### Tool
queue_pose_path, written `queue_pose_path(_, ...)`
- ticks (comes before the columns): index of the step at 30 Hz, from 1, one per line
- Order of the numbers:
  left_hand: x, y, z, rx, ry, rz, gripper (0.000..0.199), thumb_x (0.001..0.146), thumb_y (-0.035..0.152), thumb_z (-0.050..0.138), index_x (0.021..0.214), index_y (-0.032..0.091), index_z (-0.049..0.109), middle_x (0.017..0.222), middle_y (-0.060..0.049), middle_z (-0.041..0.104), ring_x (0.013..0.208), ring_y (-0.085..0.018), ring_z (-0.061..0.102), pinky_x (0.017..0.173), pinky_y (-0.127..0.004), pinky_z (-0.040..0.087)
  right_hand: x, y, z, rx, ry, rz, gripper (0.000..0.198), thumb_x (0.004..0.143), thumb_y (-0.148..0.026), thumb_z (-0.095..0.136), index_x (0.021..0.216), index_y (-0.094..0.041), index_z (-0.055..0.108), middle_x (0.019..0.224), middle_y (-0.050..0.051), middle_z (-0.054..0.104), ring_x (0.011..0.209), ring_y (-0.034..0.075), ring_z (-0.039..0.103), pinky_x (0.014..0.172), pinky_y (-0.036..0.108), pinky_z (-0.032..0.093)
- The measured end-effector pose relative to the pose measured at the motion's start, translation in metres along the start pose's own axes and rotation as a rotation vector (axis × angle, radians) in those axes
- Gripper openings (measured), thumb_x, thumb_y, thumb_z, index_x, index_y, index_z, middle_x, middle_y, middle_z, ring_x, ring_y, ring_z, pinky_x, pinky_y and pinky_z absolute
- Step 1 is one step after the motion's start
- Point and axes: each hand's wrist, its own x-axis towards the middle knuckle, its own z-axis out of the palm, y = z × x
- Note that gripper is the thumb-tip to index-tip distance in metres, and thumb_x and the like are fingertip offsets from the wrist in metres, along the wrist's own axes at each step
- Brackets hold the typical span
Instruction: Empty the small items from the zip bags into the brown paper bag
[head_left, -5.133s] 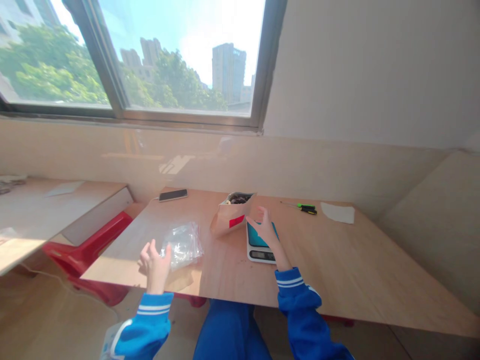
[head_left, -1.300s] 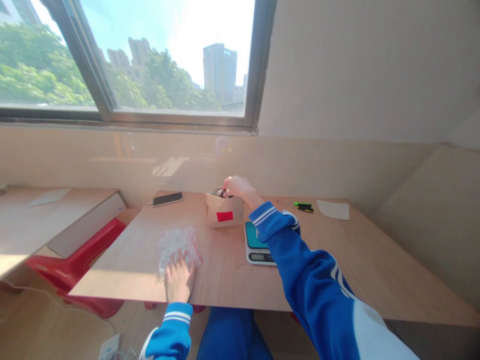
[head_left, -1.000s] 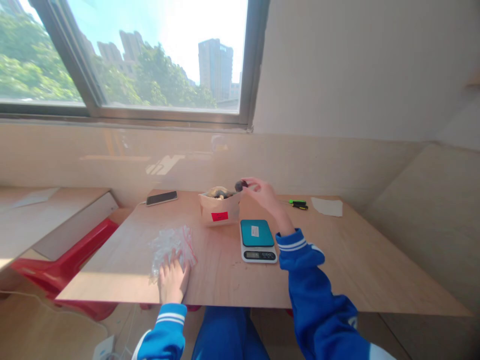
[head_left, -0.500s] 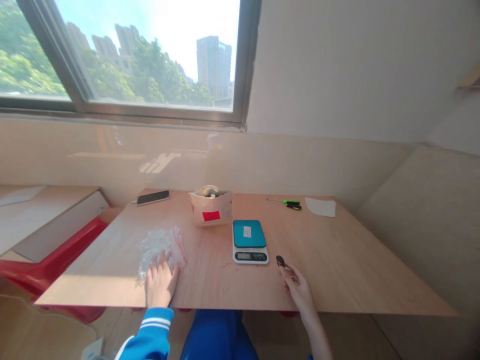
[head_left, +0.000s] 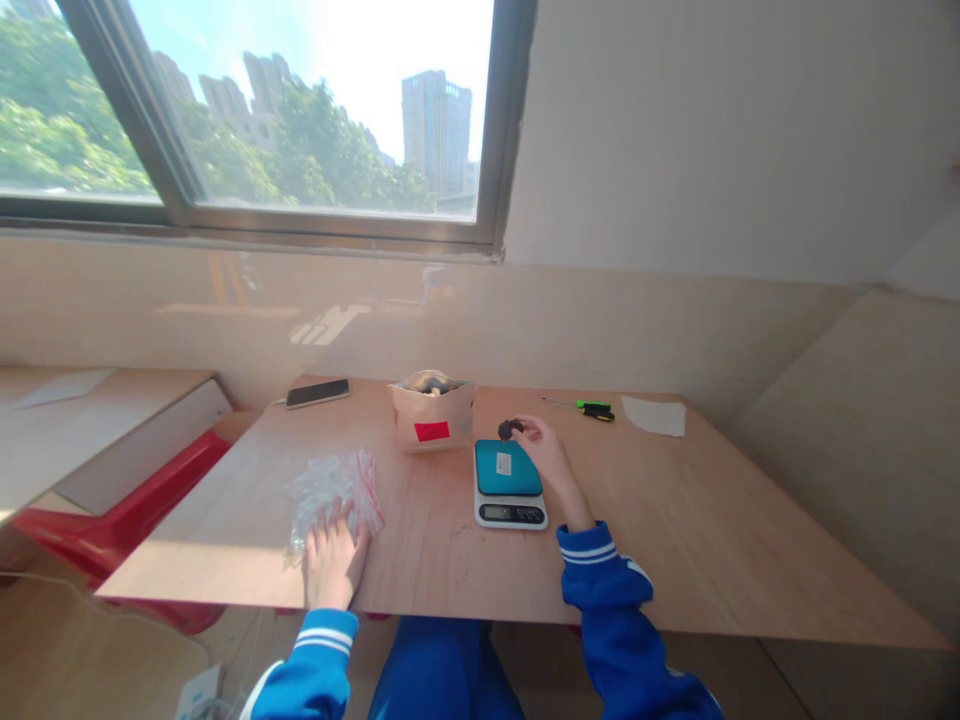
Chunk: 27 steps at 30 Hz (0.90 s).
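My left hand (head_left: pixel 333 556) lies flat with fingers spread on a pile of clear zip bags (head_left: pixel 328 490) with red seal strips. My right hand (head_left: pixel 544 448) pinches a small dark mushroom-like piece (head_left: pixel 510 429) over the far edge of the kitchen scale (head_left: pixel 504 485). The scale has a teal plate, a white body and a small display in front, too faint to read. Just left of the scale stands an open paper pouch (head_left: pixel 429 412) with a red label; its contents show only partly at the mouth.
At the back left of the wooden table (head_left: pixel 420 560) lies a phone (head_left: pixel 318 393). Two screwdrivers (head_left: pixel 592 408) and a white sheet of paper (head_left: pixel 654 415) lie at the back right. A red stool (head_left: pixel 127 530) stands by the left edge, near another table (head_left: pixel 90 420).
My right hand has carried the dark mushroom-like piece from the table's front, right of the scale, forward and left to over the scale's far edge. My left hand stays on the bags.
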Motion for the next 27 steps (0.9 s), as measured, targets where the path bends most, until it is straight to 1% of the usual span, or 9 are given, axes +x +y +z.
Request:
queue_pose_path(3, 0.001, 0.003, -0.003, 0.069, 0.006, -0.016, 0.049, 0.092, 0.018, 0.026, 0.129, 0.004, 0.054, 0.143, -0.021, 0.045, 0.133, -0.037, 0.039, 0.104, -0.051, 0.035, -0.001, 0.004, -0.003, -0.042, -0.003, -0.009, 0.036, 0.081, -0.039, 0.053, 0.106, -0.015, 0.065, 0.105, 0.011, 0.070, 0.089, 0.020, 0.065, 0.077, 0.033, 0.049)
queue_pose_path(6, 0.003, 0.005, -0.005, 0.126, 0.018, -0.052, 0.048, 0.092, 0.023, 0.029, 0.131, 0.007, 0.053, 0.141, -0.017, 0.049, 0.131, -0.035, 0.043, 0.104, -0.047, 0.037, -0.008, 0.017, -0.003, -0.112, -0.013, 0.005, 0.036, 0.083, -0.037, 0.052, 0.107, -0.014, 0.064, 0.100, 0.011, 0.071, 0.086, 0.020, 0.064, 0.074, 0.032, 0.049)
queue_pose_path(9, 0.004, 0.007, -0.005, 0.120, 0.030, -0.070, 0.048, 0.092, 0.025, 0.031, 0.131, 0.009, 0.053, 0.139, -0.015, 0.052, 0.131, -0.033, 0.044, 0.104, -0.046, 0.038, -0.015, 0.030, 0.003, -0.208, -0.033, 0.008, 0.032, 0.082, -0.035, 0.054, 0.104, -0.015, 0.066, 0.095, 0.011, 0.071, 0.083, 0.021, 0.063, 0.075, 0.034, 0.048)
queue_pose_path(13, 0.004, 0.006, -0.004, 0.113, 0.033, -0.069, 0.049, 0.093, 0.025, 0.027, 0.131, 0.007, 0.053, 0.139, -0.016, 0.052, 0.132, -0.033, 0.043, 0.104, -0.046, 0.037, -0.019, 0.037, 0.010, -0.315, -0.041, -0.016, 0.026, 0.080, -0.030, 0.059, 0.100, -0.018, 0.070, 0.101, 0.010, 0.070, 0.097, 0.025, 0.061, 0.088, 0.040, 0.044)
queue_pose_path(16, 0.005, 0.005, -0.003, 0.110, 0.033, -0.069, 0.052, 0.093, 0.028, 0.027, 0.130, 0.004, 0.053, 0.136, -0.018, 0.054, 0.130, -0.036, 0.043, 0.103, -0.047, 0.037, -0.024, 0.042, 0.009, -0.348, -0.030, -0.031, 0.029, 0.080, -0.033, 0.058, 0.103, -0.019, 0.070, 0.109, 0.012, 0.067, 0.106, 0.028, 0.057, 0.094, 0.044, 0.041)
queue_pose_path(19, 0.005, 0.005, -0.003, 0.105, 0.034, -0.063, 0.052, 0.093, 0.029, 0.028, 0.131, 0.003, 0.053, 0.136, -0.018, 0.054, 0.130, -0.037, 0.044, 0.103, -0.048, 0.037, -0.040, 0.058, 0.000, -0.267, 0.065, -0.029, 0.038, 0.083, -0.042, 0.053, 0.108, -0.018, 0.067, 0.112, 0.014, 0.066, 0.108, 0.029, 0.056, 0.095, 0.046, 0.042)
queue_pose_path(21, 0.004, 0.004, -0.003, 0.098, 0.034, -0.052, 0.051, 0.093, 0.027, 0.026, 0.130, 0.005, 0.054, 0.137, -0.017, 0.053, 0.131, -0.036, 0.043, 0.103, -0.048, 0.037, -0.061, 0.077, -0.009, -0.117, 0.202, 0.041, 0.042, 0.082, -0.047, 0.050, 0.105, -0.017, 0.067, 0.110, 0.014, 0.066, 0.104, 0.028, 0.059, 0.092, 0.045, 0.045)
queue_pose_path(23, 0.003, 0.004, -0.003, 0.088, 0.034, -0.044, 0.051, 0.093, 0.026, 0.024, 0.128, 0.006, 0.056, 0.138, -0.017, 0.052, 0.132, -0.035, 0.042, 0.104, -0.048, 0.036, -0.086, 0.096, -0.018, 0.027, 0.334, 0.146, 0.043, 0.080, -0.051, 0.049, 0.098, -0.016, 0.067, 0.105, 0.015, 0.068, 0.096, 0.027, 0.062, 0.084, 0.042, 0.050)
queue_pose_path(27, 0.004, 0.002, -0.001, 0.067, 0.037, -0.055, 0.053, 0.092, 0.029, 0.024, 0.130, 0.005, 0.053, 0.137, -0.018, 0.053, 0.132, -0.034, 0.042, 0.104, -0.049, 0.036, -0.123, 0.118, -0.028, 0.103, 0.438, 0.261, 0.045, 0.077, -0.054, 0.047, 0.092, -0.015, 0.064, 0.095, 0.015, 0.070, 0.081, 0.025, 0.066, 0.068, 0.038, 0.053)
